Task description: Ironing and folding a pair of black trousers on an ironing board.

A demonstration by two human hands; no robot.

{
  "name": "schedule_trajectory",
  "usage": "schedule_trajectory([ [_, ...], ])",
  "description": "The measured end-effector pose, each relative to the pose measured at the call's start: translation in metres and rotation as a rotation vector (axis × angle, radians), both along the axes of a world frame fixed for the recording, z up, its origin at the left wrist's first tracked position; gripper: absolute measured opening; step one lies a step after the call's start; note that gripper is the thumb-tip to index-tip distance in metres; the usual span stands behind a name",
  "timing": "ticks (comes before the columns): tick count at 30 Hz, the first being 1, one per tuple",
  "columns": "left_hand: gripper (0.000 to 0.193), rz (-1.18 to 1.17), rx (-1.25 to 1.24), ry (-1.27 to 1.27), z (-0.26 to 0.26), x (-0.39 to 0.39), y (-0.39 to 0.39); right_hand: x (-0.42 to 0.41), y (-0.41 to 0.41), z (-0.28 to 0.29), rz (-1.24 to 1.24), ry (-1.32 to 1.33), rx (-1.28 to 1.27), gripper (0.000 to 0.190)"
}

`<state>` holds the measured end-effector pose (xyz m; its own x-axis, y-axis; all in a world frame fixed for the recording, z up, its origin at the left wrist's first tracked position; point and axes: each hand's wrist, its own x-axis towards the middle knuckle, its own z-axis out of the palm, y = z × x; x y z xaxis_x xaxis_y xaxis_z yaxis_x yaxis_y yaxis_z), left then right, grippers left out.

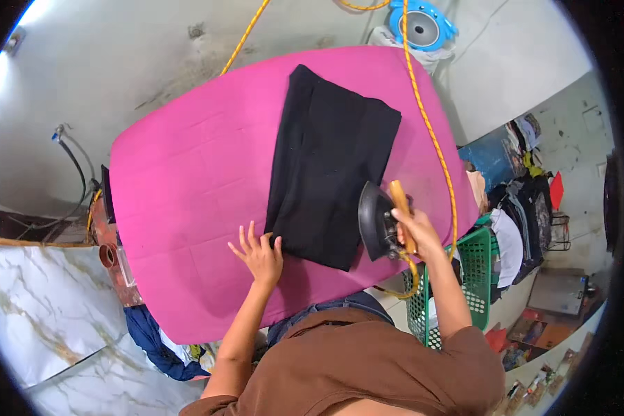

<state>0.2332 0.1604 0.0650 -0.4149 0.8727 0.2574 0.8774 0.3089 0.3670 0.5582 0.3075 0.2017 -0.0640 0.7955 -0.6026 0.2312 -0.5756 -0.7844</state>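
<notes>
A folded black cloth garment (333, 156) lies lengthwise on a padded board with a pink cover (187, 182). My right hand (418, 231) grips the wooden handle of a clothes iron (377, 221). The iron is tipped, and its dark plate faces the garment's lower right edge; whether it touches the cloth I cannot tell. Fingers spread, my left hand (260, 256) rests at the garment's lower left corner, its fingertips on or beside the black cloth. From the iron's rear a yellow braided cord (431, 130) loops round and runs up across the board's right side.
A green plastic basket (473, 281) stands against the board's right side, below my right forearm. Clothes (520, 229) are piled beyond it. Behind the board's far edge sits a blue round-faced device (421, 28). Dark blue cloth (161, 348) hangs below the lower left edge.
</notes>
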Motion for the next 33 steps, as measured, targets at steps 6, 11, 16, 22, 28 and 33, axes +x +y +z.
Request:
schedule_trajectory([
  [6,0.021,0.112,0.025,-0.054,-0.006,-0.001,-0.019,-0.088,0.022,-0.036,0.172,0.113,0.169,0.029],
  [11,0.022,0.186,0.021,-0.199,0.000,0.003,-0.013,-0.169,0.082,-0.089,0.219,0.053,0.539,0.016],
  [16,0.020,0.243,0.016,-0.208,0.003,0.008,-0.021,-0.201,0.086,-0.069,0.229,0.240,0.363,0.012],
  [22,0.014,0.211,0.028,-0.245,-0.003,0.004,-0.018,-0.217,0.014,-0.073,1.077,-0.302,0.639,0.029],
  [28,0.011,0.186,0.014,-0.186,-0.001,0.000,-0.024,-0.232,0.043,-0.039,1.178,-0.584,0.675,0.035],
  [33,0.010,0.123,-0.014,-0.183,-0.004,-0.017,-0.018,-0.203,0.150,-0.057,0.606,-0.531,0.909,0.029],
])
